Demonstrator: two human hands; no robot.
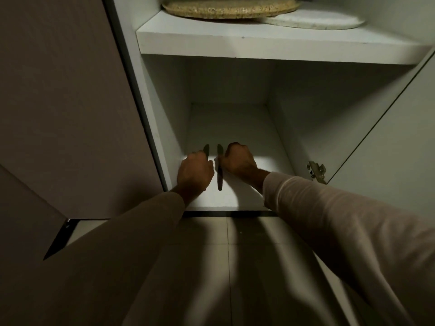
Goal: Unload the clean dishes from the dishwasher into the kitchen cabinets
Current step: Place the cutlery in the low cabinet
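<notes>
Both hands reach into the bottom compartment of an open white cabinet (235, 128). My left hand (195, 171) is closed around a dark knife (206, 150) whose blade tip sticks out past the fingers. My right hand (239, 161) holds a second dark knife (219, 170), which lies lengthwise on or just above the cabinet floor, handle toward me. The two knives run parallel, a few centimetres apart. The light is dim, so finer detail of the cutlery is hard to make out.
A white shelf (259, 45) above carries a round cork mat (230, 8) and a pale round board (317, 21). The cabinet door (388, 128) stands open at the right with its hinge (316, 171). A dark panel (66, 102) fills the left. Tiled floor (235, 267) lies below.
</notes>
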